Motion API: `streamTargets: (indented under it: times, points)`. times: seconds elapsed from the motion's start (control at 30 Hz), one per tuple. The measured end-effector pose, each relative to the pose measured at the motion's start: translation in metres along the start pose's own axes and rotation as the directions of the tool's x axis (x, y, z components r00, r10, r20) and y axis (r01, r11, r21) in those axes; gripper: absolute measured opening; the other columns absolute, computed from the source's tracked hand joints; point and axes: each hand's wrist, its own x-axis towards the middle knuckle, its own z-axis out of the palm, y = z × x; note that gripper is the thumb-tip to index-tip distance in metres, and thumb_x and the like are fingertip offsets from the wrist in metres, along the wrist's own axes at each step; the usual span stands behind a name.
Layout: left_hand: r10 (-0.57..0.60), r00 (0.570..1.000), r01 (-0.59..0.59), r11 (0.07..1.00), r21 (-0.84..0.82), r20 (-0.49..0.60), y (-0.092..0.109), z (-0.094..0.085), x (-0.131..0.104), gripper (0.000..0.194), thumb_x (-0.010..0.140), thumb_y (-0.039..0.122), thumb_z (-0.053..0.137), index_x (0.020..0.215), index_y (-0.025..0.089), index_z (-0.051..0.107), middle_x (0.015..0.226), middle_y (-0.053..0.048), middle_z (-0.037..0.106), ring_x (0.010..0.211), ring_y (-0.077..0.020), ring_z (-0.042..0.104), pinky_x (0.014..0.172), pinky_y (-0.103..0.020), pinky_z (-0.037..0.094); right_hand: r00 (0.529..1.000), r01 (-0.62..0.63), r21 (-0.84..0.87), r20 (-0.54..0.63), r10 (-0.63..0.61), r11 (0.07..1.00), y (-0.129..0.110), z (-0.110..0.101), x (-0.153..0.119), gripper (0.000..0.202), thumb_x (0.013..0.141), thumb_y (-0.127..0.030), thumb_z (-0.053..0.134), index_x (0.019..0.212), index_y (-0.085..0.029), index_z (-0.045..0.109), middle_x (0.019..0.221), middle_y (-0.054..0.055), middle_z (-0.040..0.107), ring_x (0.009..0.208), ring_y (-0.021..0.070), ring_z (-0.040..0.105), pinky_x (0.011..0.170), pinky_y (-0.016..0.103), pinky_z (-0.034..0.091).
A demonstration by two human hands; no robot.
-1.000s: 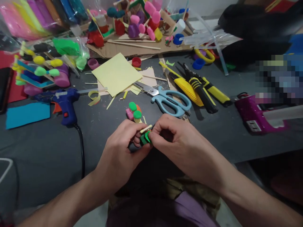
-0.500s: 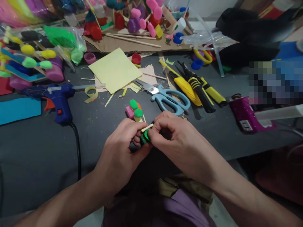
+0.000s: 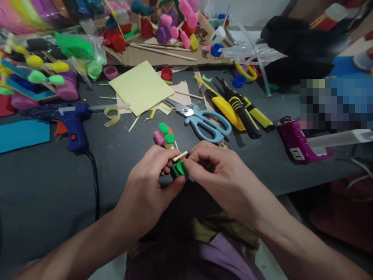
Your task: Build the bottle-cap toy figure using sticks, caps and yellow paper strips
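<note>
Near the table's front, my left hand is closed round a small green craft piece, with the thumb under it. A short pale yellow strip lies across its upper side by my left fingertips. From the other side, my right hand pinches the green piece's right edge; its fingertips partly hide that edge. Just past my fingers are green discs, a pink block and a bit of orange. Whether these join the piece in my hands, I cannot tell.
Light-blue-handled scissors, a yellow cutter and black-and-yellow pliers lie beyond my hands. A blue glue gun trails its cord at left. Yellow paper lies mid-table; a purple power box sits right.
My right fingertips have drawn back slightly, and more of the green piece's face shows. The view has shifted a little. My left hand keeps its grip.
</note>
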Motion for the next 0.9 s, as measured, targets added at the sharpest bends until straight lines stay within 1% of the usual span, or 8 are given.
streamTargets:
  times: [0.1, 0.23, 0.33, 0.5, 0.67, 0.77, 0.9]
  points:
    - [0.023, 1.000, -0.023, 1.000, 0.013, -0.010, 0.000, -0.001, -0.001, 0.029, 0.086, 0.011, 0.067, 0.113, 0.020, 0.064, 0.097, 0.000, 0.061, 0.079, -0.0130, 0.058, 0.074, -0.025, 0.050, 1.000, -0.004, -0.022, 0.024, 0.005, 1.000, -0.001, -0.004, 0.001, 0.028, 0.088, -0.031, 0.057, 0.062, -0.020, 0.056, 0.064, -0.005, 0.053, 0.060, 0.0099, 0.044, 0.053, 0.026, 0.029]
    - [0.032, 0.999, -0.032, 0.999, 0.021, -0.011, 0.001, -0.002, -0.001, 0.027, 0.087, 0.012, 0.067, 0.113, 0.018, 0.064, 0.096, -0.001, 0.062, 0.080, -0.0137, 0.059, 0.075, -0.026, 0.051, 0.998, 0.038, -0.008, 0.053, -0.037, 0.999, -0.003, -0.008, 0.002, 0.028, 0.089, -0.034, 0.058, 0.065, -0.020, 0.059, 0.058, -0.006, 0.046, 0.056, 0.0092, 0.038, 0.051, 0.024, 0.027]
    - [0.037, 0.999, -0.037, 0.999, 0.019, -0.017, 0.000, -0.003, 0.000, 0.026, 0.087, 0.013, 0.067, 0.113, 0.019, 0.064, 0.096, -0.001, 0.063, 0.079, -0.0139, 0.059, 0.074, -0.026, 0.051, 0.994, 0.034, 0.031, 0.099, -0.037, 0.999, -0.002, -0.011, 0.003, 0.028, 0.090, -0.035, 0.057, 0.066, -0.020, 0.060, 0.059, -0.006, 0.045, 0.055, 0.0089, 0.037, 0.049, 0.024, 0.026]
    - [0.037, 0.999, -0.037, 0.999, 0.003, -0.014, -0.002, -0.004, 0.000, 0.026, 0.086, 0.013, 0.069, 0.112, 0.020, 0.065, 0.095, -0.001, 0.063, 0.079, -0.0139, 0.059, 0.074, -0.025, 0.051, 0.981, 0.002, 0.091, 0.191, -0.020, 0.996, 0.003, -0.016, 0.005, 0.027, 0.091, -0.038, 0.058, 0.072, -0.019, 0.066, 0.061, -0.005, 0.044, 0.057, 0.0096, 0.036, 0.050, 0.024, 0.025]
    - [0.009, 1.000, -0.009, 1.000, -0.023, 0.000, -0.002, -0.006, 0.002, 0.028, 0.085, 0.011, 0.070, 0.112, 0.018, 0.066, 0.092, 0.000, 0.062, 0.080, -0.0137, 0.059, 0.073, -0.024, 0.050, 0.972, -0.025, 0.149, 0.234, -0.010, 0.989, 0.005, -0.016, 0.007, 0.027, 0.091, -0.036, 0.058, 0.072, -0.019, 0.064, 0.061, -0.006, 0.041, 0.057, 0.0089, 0.033, 0.049, 0.024, 0.025]
    - [-0.009, 1.000, 0.009, 1.000, -0.027, 0.002, -0.001, -0.007, 0.003, 0.025, 0.087, 0.010, 0.067, 0.110, 0.018, 0.067, 0.092, 0.000, 0.063, 0.078, -0.0131, 0.059, 0.073, -0.024, 0.050, 0.975, -0.021, 0.149, 0.220, -0.012, 0.989, 0.003, -0.013, 0.008, 0.027, 0.091, -0.036, 0.058, 0.070, -0.019, 0.062, 0.060, -0.007, 0.039, 0.055, 0.0083, 0.031, 0.048, 0.023, 0.023]
    - [-0.009, 1.000, 0.009, 0.999, -0.037, -0.005, -0.001, -0.007, 0.003, 0.024, 0.087, 0.011, 0.067, 0.109, 0.020, 0.067, 0.092, 0.000, 0.064, 0.077, -0.0132, 0.059, 0.072, -0.025, 0.051, 0.988, -0.002, 0.073, 0.152, -0.009, 0.997, 0.000, -0.010, 0.007, 0.026, 0.090, -0.036, 0.059, 0.069, -0.020, 0.058, 0.059, -0.008, 0.040, 0.053, 0.0079, 0.032, 0.049, 0.023, 0.024]
